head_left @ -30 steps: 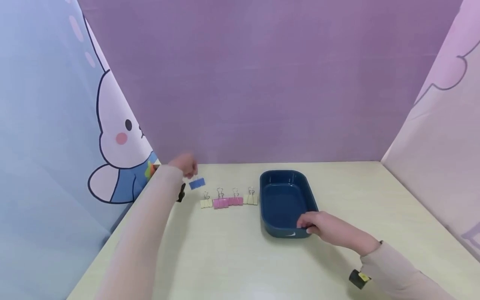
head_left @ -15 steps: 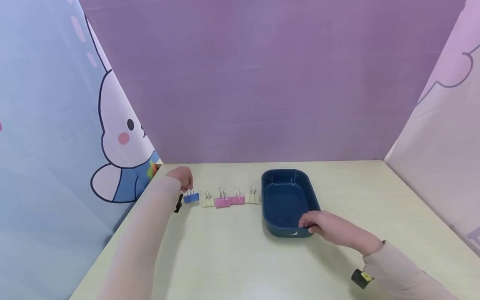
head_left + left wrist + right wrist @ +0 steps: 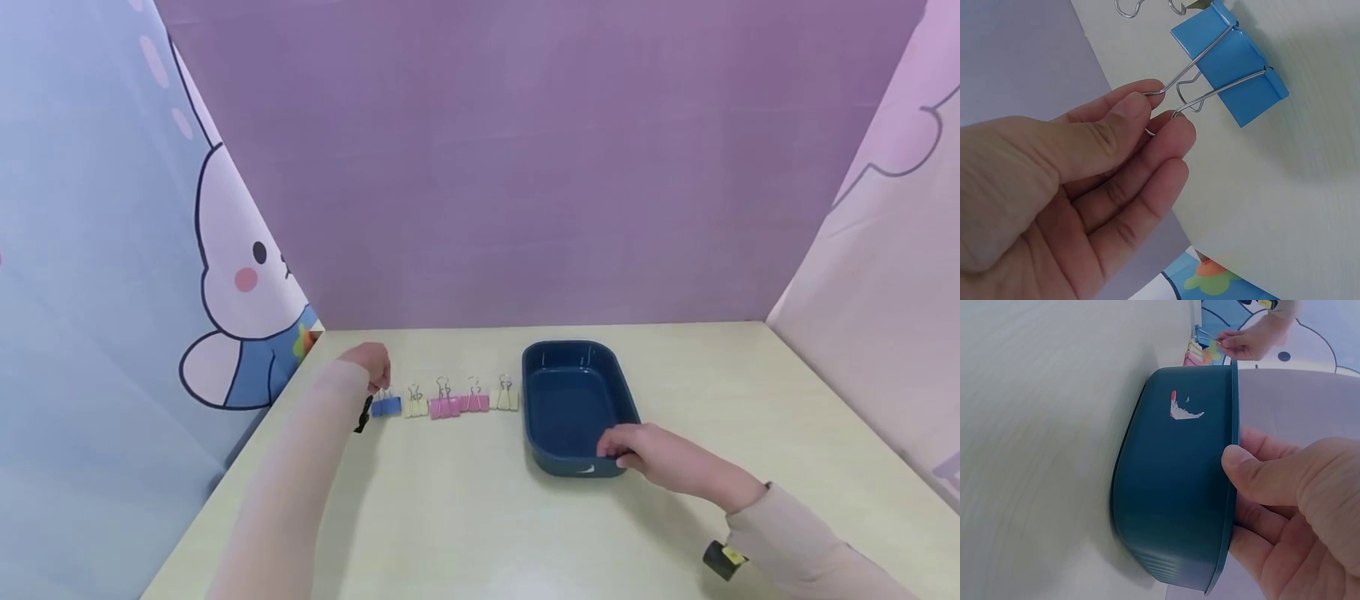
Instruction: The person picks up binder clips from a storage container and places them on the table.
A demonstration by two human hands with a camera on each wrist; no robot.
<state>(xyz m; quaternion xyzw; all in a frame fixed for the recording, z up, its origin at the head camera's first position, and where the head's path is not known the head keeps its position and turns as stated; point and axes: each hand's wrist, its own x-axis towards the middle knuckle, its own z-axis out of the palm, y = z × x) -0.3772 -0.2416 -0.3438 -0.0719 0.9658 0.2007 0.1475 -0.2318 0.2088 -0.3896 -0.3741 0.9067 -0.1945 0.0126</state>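
Observation:
My left hand (image 3: 369, 363) pinches the wire handles of a blue binder clip (image 3: 387, 407) between thumb and fingers. In the left wrist view this blue clip (image 3: 1229, 62) points away from the fingertips, close over the table. It stands at the left end of a row, beside a cream binder clip (image 3: 416, 407). Two pink binder clips (image 3: 445, 407) and another cream binder clip (image 3: 505, 400) continue the row rightward. My right hand (image 3: 652, 454) grips the near right corner of a deep dark blue dish (image 3: 551, 465), thumb outside the rim and fingers inside.
The pale table (image 3: 465, 517) runs back to a purple curtain (image 3: 525, 167). A blue curtain (image 3: 97, 250) with a cartoon rabbit hangs at the left, and a pale pink one (image 3: 892, 275) at the right. Torn sticker remains (image 3: 1184, 409) mark the dish's outer wall.
My left hand has brought the blue binder clip down and toward me, level with the left end of the row. The right hand and the dish have stayed put.

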